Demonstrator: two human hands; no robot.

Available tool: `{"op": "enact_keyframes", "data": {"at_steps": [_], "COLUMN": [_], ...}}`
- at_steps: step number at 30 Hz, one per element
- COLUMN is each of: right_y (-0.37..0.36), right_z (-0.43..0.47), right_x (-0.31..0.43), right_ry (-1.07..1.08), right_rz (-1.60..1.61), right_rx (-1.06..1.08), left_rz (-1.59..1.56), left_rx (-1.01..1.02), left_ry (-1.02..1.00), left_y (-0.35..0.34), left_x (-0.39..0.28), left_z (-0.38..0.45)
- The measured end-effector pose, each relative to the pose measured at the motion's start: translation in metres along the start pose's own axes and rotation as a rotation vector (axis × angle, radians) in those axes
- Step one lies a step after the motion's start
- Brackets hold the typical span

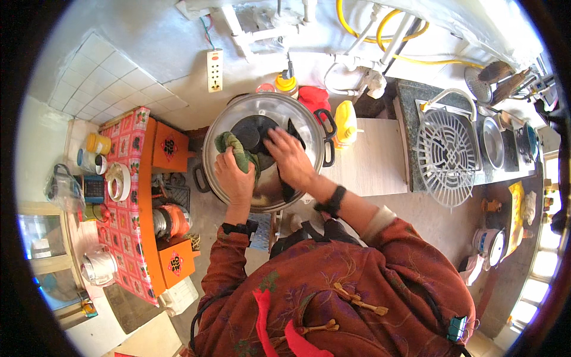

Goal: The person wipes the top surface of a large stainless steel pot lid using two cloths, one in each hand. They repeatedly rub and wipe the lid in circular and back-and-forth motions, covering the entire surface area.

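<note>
A wide, round steel pot lid [267,105] with a black round knob [246,135] and dark base plate sits on a large metal pot before me. My left hand [234,176] grips a folded green cloth [240,155], pressed against the lid just left of and below the knob. Flat and slightly blurred, my right hand [290,156] rests on or just over the lid to the right of the knob, its fingers extended and no object visible in it. Black side handles [329,151] stick out at the pot's right; another [200,178] shows at the left.
Behind the pot stand a yellow-capped jar [286,84] and a red bag [313,100]; a yellow jug [345,122] is close at the right. A wooden board [377,156] adjoins a counter with a dish rack [447,156]. At left is an orange cabinet [154,223]. A power strip [215,71] hangs on the wall.
</note>
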State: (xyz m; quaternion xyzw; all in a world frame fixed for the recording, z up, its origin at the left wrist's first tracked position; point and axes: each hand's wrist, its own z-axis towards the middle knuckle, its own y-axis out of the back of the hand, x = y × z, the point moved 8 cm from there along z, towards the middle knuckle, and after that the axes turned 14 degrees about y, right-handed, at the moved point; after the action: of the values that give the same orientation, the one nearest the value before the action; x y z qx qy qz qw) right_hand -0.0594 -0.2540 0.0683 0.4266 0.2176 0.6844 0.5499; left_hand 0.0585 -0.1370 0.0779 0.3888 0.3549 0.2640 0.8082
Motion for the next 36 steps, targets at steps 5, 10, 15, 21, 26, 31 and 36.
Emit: {"op": "enact_keyframes", "data": {"at_steps": [5, 10, 15, 21, 26, 31, 36], "right_y": [0.003, 0.014, 0.011, -0.011, 0.002, 0.009, 0.021], "right_z": [0.023, -0.049, -0.043, 0.008, -0.036, -0.102, -0.05], "right_x": [-0.034, 0.015, -0.043, -0.151, -0.13, -0.054, -0.117], "right_ry": [-0.181, -0.186, -0.116, -0.229, -0.345, -0.249, -0.189], "right_rz": [-0.046, 0.033, 0.029, 0.17, 0.039, -0.104, -0.335], "right_rx": [-0.04, -0.054, -0.135, 0.051, -0.091, -0.002, -0.012], "left_rz": [-0.03, -0.031, -0.049, -0.051, -0.032, -0.056, -0.059], "left_rx": [-0.009, -0.01, -0.014, -0.034, -0.047, -0.029, -0.055], "left_ry": [0.001, -0.005, -0.047, -0.039, -0.04, 0.0, -0.042], "left_y": [0.0, 0.002, 0.003, 0.006, 0.009, 0.007, 0.01], "left_x": [-0.001, -0.003, -0.004, -0.006, -0.009, -0.006, -0.008], "left_z": [0.001, 0.001, 0.002, 0.001, 0.002, 0.002, 0.001]}}
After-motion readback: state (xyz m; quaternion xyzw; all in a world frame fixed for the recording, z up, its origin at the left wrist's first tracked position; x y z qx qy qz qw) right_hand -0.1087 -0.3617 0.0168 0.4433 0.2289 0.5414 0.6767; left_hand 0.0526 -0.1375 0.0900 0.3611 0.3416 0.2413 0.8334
